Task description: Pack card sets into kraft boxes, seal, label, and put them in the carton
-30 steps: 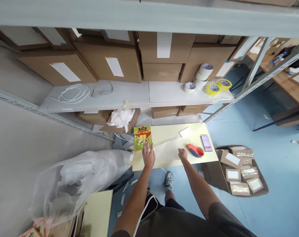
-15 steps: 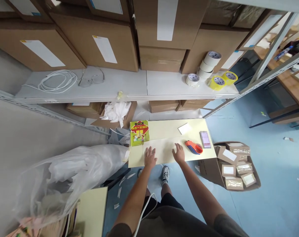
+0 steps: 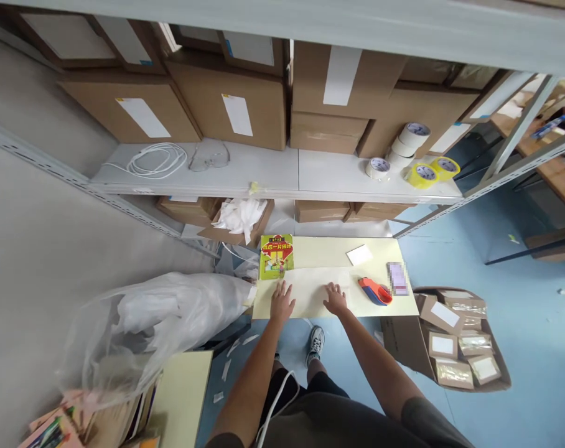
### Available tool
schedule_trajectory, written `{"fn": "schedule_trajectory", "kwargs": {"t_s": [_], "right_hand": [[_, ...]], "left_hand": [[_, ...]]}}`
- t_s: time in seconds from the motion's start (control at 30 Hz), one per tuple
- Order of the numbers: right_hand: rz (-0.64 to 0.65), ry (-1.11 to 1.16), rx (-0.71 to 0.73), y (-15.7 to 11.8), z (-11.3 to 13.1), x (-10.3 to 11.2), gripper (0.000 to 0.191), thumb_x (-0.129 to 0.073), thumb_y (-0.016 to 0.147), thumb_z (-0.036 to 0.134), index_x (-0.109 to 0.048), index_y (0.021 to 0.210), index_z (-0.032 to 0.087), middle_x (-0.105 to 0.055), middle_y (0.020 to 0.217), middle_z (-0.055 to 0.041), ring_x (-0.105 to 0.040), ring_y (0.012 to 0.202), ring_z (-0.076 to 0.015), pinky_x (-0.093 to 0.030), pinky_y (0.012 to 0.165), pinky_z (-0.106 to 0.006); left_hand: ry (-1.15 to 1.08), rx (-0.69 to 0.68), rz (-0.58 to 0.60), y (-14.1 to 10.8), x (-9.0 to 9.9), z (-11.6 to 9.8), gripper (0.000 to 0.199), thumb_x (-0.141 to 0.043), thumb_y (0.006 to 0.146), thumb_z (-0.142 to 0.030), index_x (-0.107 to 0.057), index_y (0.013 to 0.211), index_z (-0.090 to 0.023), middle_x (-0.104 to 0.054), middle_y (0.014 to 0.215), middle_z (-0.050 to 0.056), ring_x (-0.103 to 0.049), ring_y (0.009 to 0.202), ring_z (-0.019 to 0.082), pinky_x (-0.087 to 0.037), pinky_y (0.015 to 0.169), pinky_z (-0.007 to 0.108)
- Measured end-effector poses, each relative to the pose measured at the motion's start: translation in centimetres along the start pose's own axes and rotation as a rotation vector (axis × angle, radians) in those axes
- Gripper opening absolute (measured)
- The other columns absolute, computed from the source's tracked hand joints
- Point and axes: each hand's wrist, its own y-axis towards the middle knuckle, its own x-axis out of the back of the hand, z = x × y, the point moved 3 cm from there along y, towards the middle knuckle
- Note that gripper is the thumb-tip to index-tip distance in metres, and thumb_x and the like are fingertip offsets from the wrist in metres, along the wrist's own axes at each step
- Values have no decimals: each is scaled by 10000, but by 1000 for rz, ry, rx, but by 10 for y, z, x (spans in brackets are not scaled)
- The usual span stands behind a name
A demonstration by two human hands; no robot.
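A pale sheet of paper (image 3: 310, 283) lies flat on the cream table (image 3: 329, 247) in front of me. My left hand (image 3: 281, 303) rests at the sheet's left side with its fingers spread. On its right part lies my right hand (image 3: 335, 300), fingers also apart. Just beyond my left hand is a green and red picture book (image 3: 276, 257). An orange and blue tape dispenser (image 3: 374, 291) sits to the right of my right hand. Farther right is a blurred purple item (image 3: 397, 278), and a small white card stack (image 3: 359, 254) lies behind the dispenser.
A grey shelf (image 3: 245, 173) with cardboard boxes and tape rolls (image 3: 422, 176) stands beyond the table. On the floor at right is an open carton (image 3: 406, 336) of wrapped parcels. A plastic bag (image 3: 170, 311) bulges at left, near a second table (image 3: 182, 386) with books.
The view has shifted, so the table and shelf appear farther right and lower. The sheet's outline shows more clearly under my hands, which stay open and slightly closer together.
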Motion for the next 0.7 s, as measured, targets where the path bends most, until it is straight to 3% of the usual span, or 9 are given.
{"fn": "schedule_trajectory", "kwargs": {"t_s": [0.1,0.2,0.3,0.43,0.6,0.7], "right_hand": [[-166,103,73,13,35,23,581,-494,1014,332,-482,1583,214,-445,1653,-151,-377,1530,-321,-347,1216,-489],[-195,181,202,38,85,37,553,-457,1037,381,-520,1559,209,-516,1608,-113,-407,1517,-274,-345,1240,-430],[-122,209,191,69,133,41,558,-450,1041,385,-512,1565,203,-525,1604,-105,-369,1549,-280,-349,1241,-431],[-51,205,111,101,180,34,529,-544,1013,422,-566,1516,258,-632,1483,-120,-534,1419,-343,-452,1138,-424],[-62,203,122,112,205,18,531,-496,1029,415,-525,1537,265,-671,1409,-116,-659,1265,-304,-522,1035,-394],[-59,219,118,112,205,14,549,-480,1024,388,-494,1558,262,-668,1422,-116,-608,1349,-308,-523,1043,-407]], "left_hand": [[-86,109,-170,18,28,21,589,-562,956,-296,-540,1542,-234,-472,1637,141,-389,1539,342,-366,1241,508],[-162,232,-260,45,53,52,645,-566,918,-241,-502,1556,-161,-508,1591,199,-427,1509,349,-371,1230,503],[-230,338,-162,74,69,84,625,-592,877,-196,-540,1493,-102,-624,1451,243,-553,1400,345,-443,1142,460],[-397,443,3,98,79,117,395,-605,881,-220,-683,1265,-170,-781,1142,138,-730,1090,267,-528,921,339],[-498,441,-10,106,86,135,194,-630,858,-251,-732,1007,-180,-783,896,59,-734,823,204,-520,751,274],[-529,337,-79,109,93,127,238,-627,829,-196,-747,1034,-182,-790,947,73,-732,903,220,-536,809,296]]}}
